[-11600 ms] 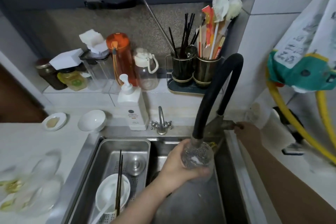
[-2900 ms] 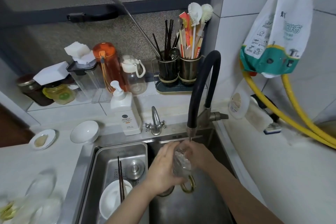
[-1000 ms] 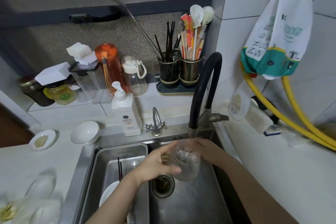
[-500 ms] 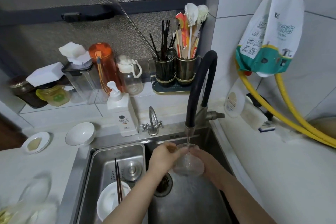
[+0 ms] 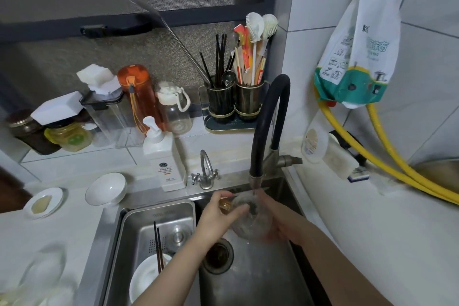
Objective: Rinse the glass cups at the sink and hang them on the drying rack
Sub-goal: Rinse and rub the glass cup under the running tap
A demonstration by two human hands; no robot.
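A clear glass cup [image 5: 250,223] with a gold handle is under the black faucet [image 5: 269,122], and water runs onto it. My left hand [image 5: 218,216] grips the cup at its gold handle on the left. My right hand [image 5: 280,221] cups the glass from the right and below, fingers wrapped around it. Both hands are over the steel sink [image 5: 250,278], above the drain [image 5: 218,254]. Several clear glass cups [image 5: 42,273] hang on a rack at the lower left, blurred at the frame edge.
A steel basin [image 5: 139,218] at left holds a white bowl [image 5: 146,276] and chopsticks. A soap dispenser [image 5: 165,156], small tap [image 5: 206,171], white bowl [image 5: 105,189] and saucer [image 5: 44,202] stand behind. Utensil holders [image 5: 233,104] and bottles line the sill. Yellow hoses [image 5: 387,164] run along the right.
The cup has tipped and turned between my hands under the running water. My left hand now holds it by the gold handle; my right hand has slid lower around it.
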